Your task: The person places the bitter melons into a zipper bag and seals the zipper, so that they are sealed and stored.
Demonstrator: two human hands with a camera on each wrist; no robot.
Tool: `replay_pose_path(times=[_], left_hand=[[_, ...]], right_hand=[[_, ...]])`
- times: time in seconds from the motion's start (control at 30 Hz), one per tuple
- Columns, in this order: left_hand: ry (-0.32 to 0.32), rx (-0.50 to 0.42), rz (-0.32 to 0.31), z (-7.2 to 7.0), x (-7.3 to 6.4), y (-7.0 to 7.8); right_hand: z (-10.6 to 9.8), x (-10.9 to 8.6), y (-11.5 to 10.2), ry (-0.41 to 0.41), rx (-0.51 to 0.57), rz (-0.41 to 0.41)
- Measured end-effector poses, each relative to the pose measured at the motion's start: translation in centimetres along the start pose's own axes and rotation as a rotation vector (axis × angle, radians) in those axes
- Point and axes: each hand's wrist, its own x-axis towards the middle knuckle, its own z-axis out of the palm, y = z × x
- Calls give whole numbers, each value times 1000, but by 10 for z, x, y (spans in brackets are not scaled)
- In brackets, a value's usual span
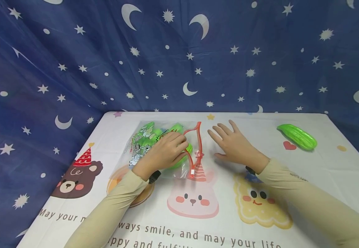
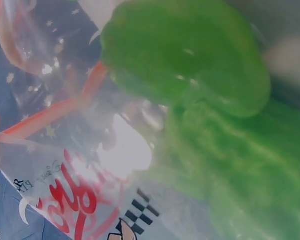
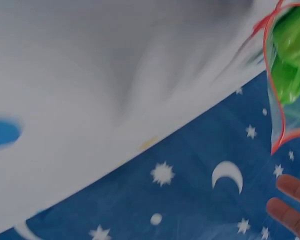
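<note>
A clear zip bag (image 1: 124,162) with a red-orange zip strip (image 1: 200,143) and printed cartoon figures lies on the table, its mouth gaping toward the right. Inside it, the left wrist view shows a smooth, lobed green pepper (image 2: 190,50) against a ridged green vegetable (image 2: 260,165). My left hand (image 1: 167,148) lies over the bag, fingertips pinching the upper edge near the mouth. Right of the mouth, my right hand (image 1: 233,146) is held with fingers spread, holding nothing. Its fingertips (image 3: 290,187) show at the edge of the right wrist view.
A ridged, bright green vegetable (image 1: 297,137) lies alone at the back right of the table. The white tablecloth (image 1: 247,237) carries printed animals and lettering. Behind the table hangs a dark blue curtain (image 1: 154,89) with moons and stars.
</note>
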Motion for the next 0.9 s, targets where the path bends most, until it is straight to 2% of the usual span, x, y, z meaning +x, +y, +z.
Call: replay_pose_path(times=[0.2, 0.63, 0.9], left_hand=[[1, -2, 1, 1, -1, 0], [2, -9, -3, 1, 0, 1], [-3, -4, -6, 1, -1, 0]], right_hand=[[-12, -21, 24, 0, -36, 97], [-38, -69, 76, 108, -71, 218], [-49, -96, 103, 115, -133, 322]])
